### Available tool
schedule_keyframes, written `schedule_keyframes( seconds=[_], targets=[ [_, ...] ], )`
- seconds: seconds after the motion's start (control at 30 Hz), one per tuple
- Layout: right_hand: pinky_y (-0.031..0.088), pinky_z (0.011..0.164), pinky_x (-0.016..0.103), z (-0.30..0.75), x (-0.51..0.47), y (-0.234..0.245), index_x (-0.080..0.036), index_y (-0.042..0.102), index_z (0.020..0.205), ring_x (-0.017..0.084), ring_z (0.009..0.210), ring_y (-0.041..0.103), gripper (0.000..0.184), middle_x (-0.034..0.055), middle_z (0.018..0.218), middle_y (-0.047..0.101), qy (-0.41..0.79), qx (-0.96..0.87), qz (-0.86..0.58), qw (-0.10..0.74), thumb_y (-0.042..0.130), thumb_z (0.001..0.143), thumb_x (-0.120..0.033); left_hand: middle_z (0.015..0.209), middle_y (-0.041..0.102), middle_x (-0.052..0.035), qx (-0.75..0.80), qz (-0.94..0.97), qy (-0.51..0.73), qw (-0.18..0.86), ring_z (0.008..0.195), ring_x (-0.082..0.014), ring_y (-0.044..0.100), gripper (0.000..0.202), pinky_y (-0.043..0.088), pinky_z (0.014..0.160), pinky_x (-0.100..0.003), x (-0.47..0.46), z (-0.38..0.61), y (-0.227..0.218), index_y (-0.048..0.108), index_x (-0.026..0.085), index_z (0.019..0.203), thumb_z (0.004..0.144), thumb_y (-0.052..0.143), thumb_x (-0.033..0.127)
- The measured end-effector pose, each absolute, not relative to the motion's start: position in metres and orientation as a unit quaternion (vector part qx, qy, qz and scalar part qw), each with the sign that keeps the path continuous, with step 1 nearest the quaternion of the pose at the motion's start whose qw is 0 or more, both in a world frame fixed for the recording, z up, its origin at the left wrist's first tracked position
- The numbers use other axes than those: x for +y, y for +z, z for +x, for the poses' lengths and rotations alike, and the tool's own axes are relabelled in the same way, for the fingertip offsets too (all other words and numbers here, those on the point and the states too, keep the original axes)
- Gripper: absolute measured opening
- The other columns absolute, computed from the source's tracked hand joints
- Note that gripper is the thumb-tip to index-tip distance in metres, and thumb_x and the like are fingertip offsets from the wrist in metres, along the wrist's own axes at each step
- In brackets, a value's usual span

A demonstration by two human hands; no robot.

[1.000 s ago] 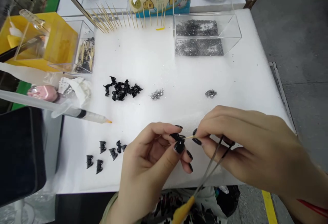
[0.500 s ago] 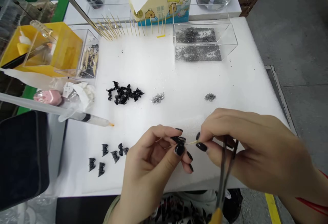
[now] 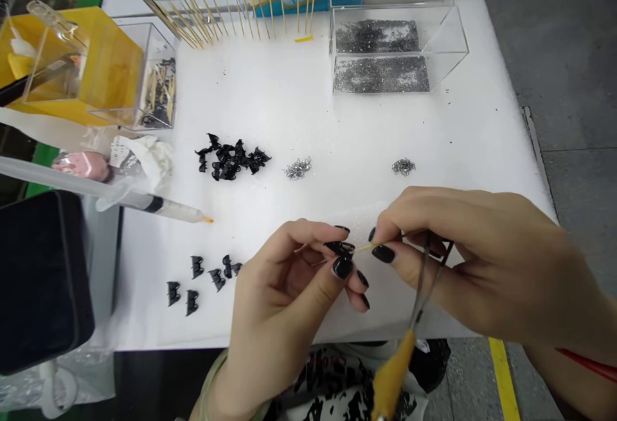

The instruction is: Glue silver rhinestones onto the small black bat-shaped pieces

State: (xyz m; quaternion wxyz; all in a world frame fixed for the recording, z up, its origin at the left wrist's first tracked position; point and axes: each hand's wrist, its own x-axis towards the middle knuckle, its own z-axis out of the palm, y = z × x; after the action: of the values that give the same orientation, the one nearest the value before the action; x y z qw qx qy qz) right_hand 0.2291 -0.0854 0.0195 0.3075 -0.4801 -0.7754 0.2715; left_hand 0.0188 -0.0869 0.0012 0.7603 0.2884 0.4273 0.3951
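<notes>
My left hand pinches a small black bat-shaped piece between thumb and fingertips above the white foam mat. My right hand is closed on a thin wooden stick whose tip meets the black piece. The same hand also carries tweezers with a yellow handle, pointing down toward me. A pile of black bat pieces lies mid-mat. Several separate bat pieces lie at the near left.
Two small heaps of silver glitter sit on the mat. A clear box of glitter stands at the back right, a row of wooden sticks at the back. A syringe, crumpled tissue and a yellow box lie left.
Both hands stayed together at the near edge, shifting slightly. The tweezers swung from slanting left to hanging more upright. The camera view tipped a little.
</notes>
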Motion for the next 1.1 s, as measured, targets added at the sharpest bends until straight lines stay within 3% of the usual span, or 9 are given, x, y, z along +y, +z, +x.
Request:
schedule_keyframes(
  seconds=[0.3,0.5,0.77,1.1],
  targets=[
    [0.039,0.050,0.026,0.230,-0.086,0.019,-0.022,0.063,0.095,0.010,0.053,0.051,0.018,-0.0050,0.070,0.063,0.268,-0.782,-0.481,0.292,0.056,0.092,-0.005,0.077,0.079,0.0008,0.414,0.301,0.404,0.758,0.066,-0.0110,0.077,0.016,0.066,0.065,-0.014,-0.088,0.020,-0.002,0.085,0.028,0.103,0.098,0.080,0.014],
    [0.041,0.051,0.026,0.230,-0.086,0.015,-0.023,0.062,0.097,0.010,0.058,0.058,0.019,-0.0038,0.077,0.069,0.278,-0.781,-0.470,0.302,0.057,0.092,-0.006,0.076,0.079,0.0002,0.425,0.327,0.413,0.736,0.062,-0.0133,0.078,0.013,0.067,0.062,-0.017,-0.088,0.019,-0.002,0.084,0.027,0.100,0.096,0.081,0.014],
    [0.047,0.055,0.025,0.230,-0.085,0.010,-0.023,0.062,0.097,0.011,0.063,0.064,0.022,-0.0036,0.078,0.071,0.283,-0.780,-0.454,0.325,0.056,0.090,-0.003,0.075,0.080,0.0048,0.422,0.370,0.395,0.728,0.064,-0.0092,0.079,0.037,0.065,0.069,-0.014,-0.087,0.017,-0.002,0.081,0.030,0.103,0.097,0.069,-0.005],
    [0.054,0.063,0.023,0.228,-0.084,0.015,-0.023,0.063,0.092,0.010,0.065,0.068,0.023,-0.0051,0.078,0.073,0.318,-0.761,-0.460,0.329,0.055,0.090,-0.001,0.074,0.079,0.0048,0.422,0.342,0.394,0.742,0.064,-0.0085,0.078,0.030,0.065,0.068,-0.012,-0.087,0.018,-0.002,0.082,0.030,0.102,0.099,0.073,0.002]
  ],
)
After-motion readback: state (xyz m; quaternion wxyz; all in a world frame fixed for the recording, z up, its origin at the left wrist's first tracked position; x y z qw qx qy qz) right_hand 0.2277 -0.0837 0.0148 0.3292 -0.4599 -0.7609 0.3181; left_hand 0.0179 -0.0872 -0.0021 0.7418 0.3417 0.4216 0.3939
